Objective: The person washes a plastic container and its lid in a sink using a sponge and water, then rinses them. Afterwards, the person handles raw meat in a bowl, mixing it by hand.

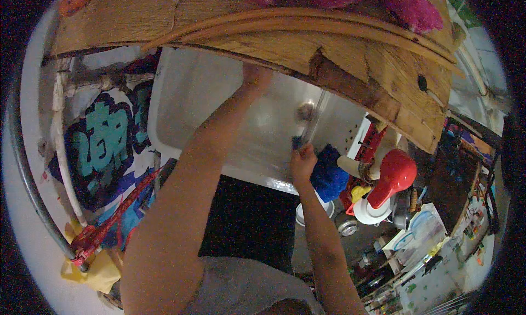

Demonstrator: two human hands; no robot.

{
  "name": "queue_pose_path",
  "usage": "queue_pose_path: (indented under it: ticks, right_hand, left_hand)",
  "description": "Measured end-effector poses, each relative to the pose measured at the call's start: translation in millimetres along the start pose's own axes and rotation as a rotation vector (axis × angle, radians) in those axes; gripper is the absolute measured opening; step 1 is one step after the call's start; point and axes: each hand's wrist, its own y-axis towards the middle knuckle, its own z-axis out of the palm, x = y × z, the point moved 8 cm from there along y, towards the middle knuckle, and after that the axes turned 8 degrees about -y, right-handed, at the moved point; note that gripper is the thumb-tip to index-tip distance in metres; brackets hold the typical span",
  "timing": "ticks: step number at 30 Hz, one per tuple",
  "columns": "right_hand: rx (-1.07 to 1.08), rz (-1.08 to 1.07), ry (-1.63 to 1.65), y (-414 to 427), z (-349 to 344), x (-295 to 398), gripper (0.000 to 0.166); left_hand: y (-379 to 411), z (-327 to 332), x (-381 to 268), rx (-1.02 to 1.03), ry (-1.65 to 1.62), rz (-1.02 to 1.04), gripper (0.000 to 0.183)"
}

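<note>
A white sink basin (205, 150) lies before me, with a round drain (306, 110) in its floor. My left hand (255, 74) reaches to its far side, where the edge of a wooden board covers the fingers; whether it holds anything cannot be seen. My right hand (303, 160) is closed around the near end of a clear, narrow tube-like piece (315, 115) that slants past the drain and passes beneath the board. A small dark blue bit (296, 142) shows beside its fingers. Just right of this hand a blue cloth (330, 175) hangs over the basin rim.
The wooden board (246, 35) overhangs the basin's far side, with thin wooden strips (312, 21) and pink cloth (415, 10) on it. At right are a red scoop-like plastic piece (396, 171), a white container (372, 212) and a metal lid (347, 226). A metal pipe (33, 191) curves at left.
</note>
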Motion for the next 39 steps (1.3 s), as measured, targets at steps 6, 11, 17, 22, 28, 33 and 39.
queue_pose_path:
  ticks: [6, 11, 17, 22, 28, 33, 39]
  right_hand:
    - [0.080, -0.016, -0.243, 7.4, 2.4, 18.3, 0.016]
    - [0.109, -0.131, -0.304, 24.1, 18.5, -65.9, 0.017]
    - [0.350, -0.045, -0.531, 40.3, 38.5, -89.7, 0.017]
    - [0.098, 0.084, -0.225, 106.5, 21.8, -95.9, 0.017]
    - [0.095, -0.147, 0.023, 165.8, 52.9, -92.3, 0.026]
    - [0.190, 0.194, 0.108, 154.9, 52.4, -88.1, 0.028]
    - [0.212, 0.198, 0.192, 103.6, 77.2, -27.8, 0.025]
  left_hand:
    - [-36.7, 25.0, -18.7, 0.212, 0.144, -0.046, 0.034]
    - [-84.4, 67.2, 34.2, -0.177, -0.257, -0.520, 0.027]
    - [-55.2, 107.9, -20.5, 0.472, -0.453, -0.290, 0.036]
    - [-60.6, -32.6, -2.4, 0.047, 0.116, -0.075, 0.031]
    - [-125.3, -49.9, 91.4, 0.530, -0.074, -0.521, 0.029]
    - [-117.0, -65.3, 70.5, 0.510, 0.266, -0.491, 0.028]
    - [-67.8, -156.7, -22.6, 0.391, 0.351, -0.283, 0.053]
